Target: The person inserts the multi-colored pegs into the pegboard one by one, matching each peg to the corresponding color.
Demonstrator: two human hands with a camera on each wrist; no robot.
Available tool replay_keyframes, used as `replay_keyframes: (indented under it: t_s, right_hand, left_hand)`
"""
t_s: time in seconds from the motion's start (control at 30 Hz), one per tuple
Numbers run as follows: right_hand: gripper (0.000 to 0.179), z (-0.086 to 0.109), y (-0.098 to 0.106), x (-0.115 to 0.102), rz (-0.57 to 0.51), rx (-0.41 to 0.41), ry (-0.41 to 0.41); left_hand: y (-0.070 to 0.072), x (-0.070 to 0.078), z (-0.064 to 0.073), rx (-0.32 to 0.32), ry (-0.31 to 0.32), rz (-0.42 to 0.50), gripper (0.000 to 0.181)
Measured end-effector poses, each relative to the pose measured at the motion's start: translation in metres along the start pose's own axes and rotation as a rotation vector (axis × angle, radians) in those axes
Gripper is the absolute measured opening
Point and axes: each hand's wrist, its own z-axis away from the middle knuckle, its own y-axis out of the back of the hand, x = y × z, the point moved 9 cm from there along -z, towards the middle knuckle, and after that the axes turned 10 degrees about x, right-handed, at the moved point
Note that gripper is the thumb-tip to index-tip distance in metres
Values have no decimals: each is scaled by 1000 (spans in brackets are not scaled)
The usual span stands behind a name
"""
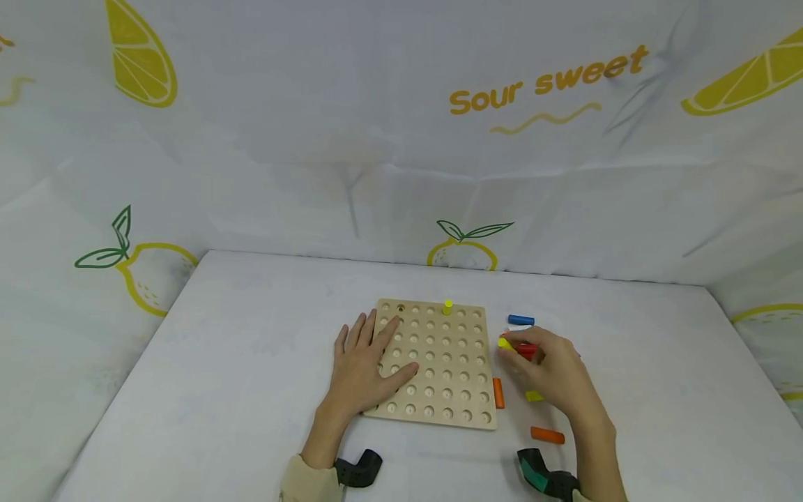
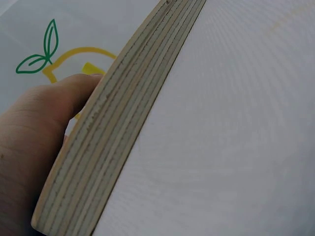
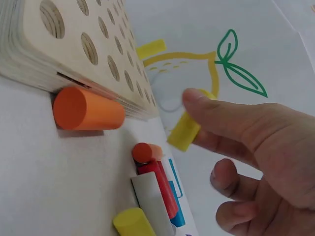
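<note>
The yellow peg (image 3: 183, 133) is near the right side of the wooden board (image 1: 438, 364), tilted, pinched between the thumb and forefinger of your right hand (image 1: 555, 369). It could slip or twist, I'd judge, since you grip only one end and its sides look smooth. Your other fingers might also nudge the red peg (image 1: 527, 350) near them. The held peg is a short, plain, bright yellow cylinder. The board is pale layered wood with rows of round holes and a standing yellow peg (image 1: 447, 307) at its far edge. Your left hand (image 1: 365, 376) lies spread over its left side; should that press ease, a sideways push could slide the board. An orange peg (image 1: 498, 393) lies just beside its right edge, easily knocked; a blue peg (image 1: 521, 320) lies beyond your right hand.
</note>
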Motion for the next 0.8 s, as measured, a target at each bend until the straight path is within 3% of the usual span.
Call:
replay_keyframes:
  t_s: [0.13, 0.27, 0.8]
  right_hand:
    - [24, -7, 2, -5, -108, 99, 56]
    - [23, -14, 0, -9, -201, 147, 98]
    - [32, -42, -28, -12, -357, 92, 45]
  left_hand:
    - [0, -1, 0, 4, -1, 2, 86]
    - [0, -1, 0, 3, 2, 11, 86]
    - [3, 2, 1, 3, -1, 23, 85]
